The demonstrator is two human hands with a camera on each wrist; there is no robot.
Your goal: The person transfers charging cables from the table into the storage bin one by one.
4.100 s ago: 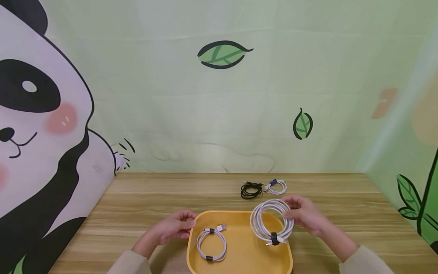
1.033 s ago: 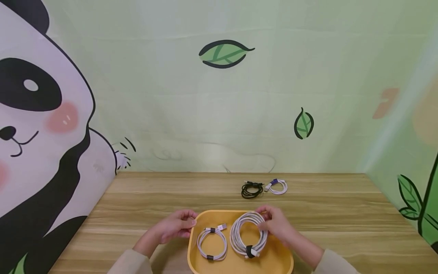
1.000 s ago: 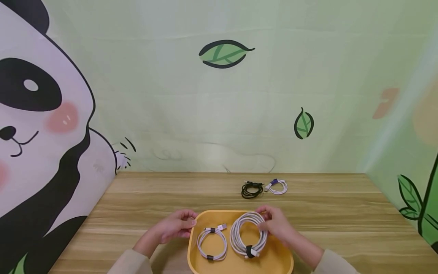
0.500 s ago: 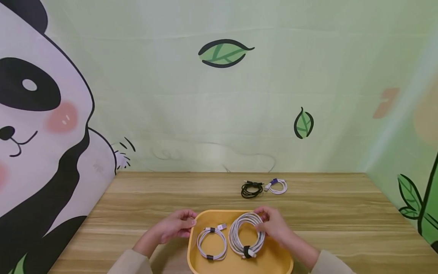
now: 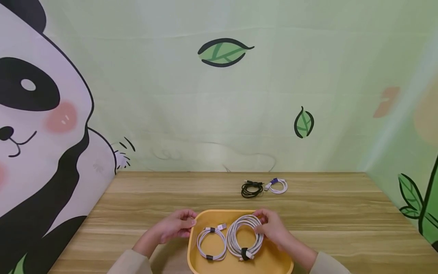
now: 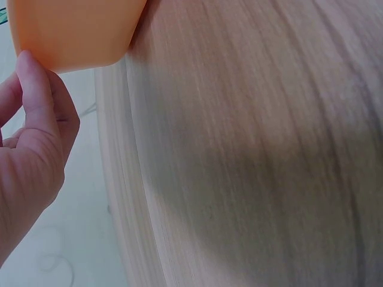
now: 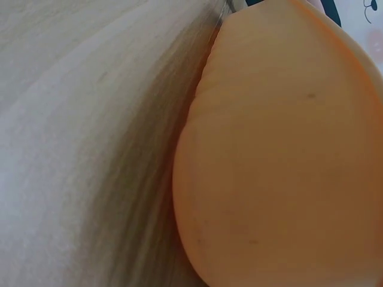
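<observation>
In the head view, my left hand (image 5: 172, 227) pinches the upper left rim of a yellow-orange tray (image 5: 224, 211). The left wrist view also shows that thumb and fingers on the tray's edge (image 6: 78, 33). My right hand (image 5: 273, 227) pinches the right side of a thick grey-white coiled cable (image 5: 232, 238), which is in the tray and bound by a black strap. Left of it lies a thinner white USB cable (image 5: 199, 244), coiled with two black ties. The right wrist view is filled by the tray's outer side (image 7: 281, 155); the right hand is out of sight there.
Behind the tray on the wooden table (image 5: 164, 194) lie a black coiled cable (image 5: 252, 184) and a small white cable (image 5: 275, 181) with a blue tie. A printed backdrop (image 5: 154, 95) with a panda and leaves stands along the table's back edge.
The right hand has carried the thick coiled cable leftward and down into the tray, from above its right edge to beside the thin white cable. The left hand has stayed on the rim.
</observation>
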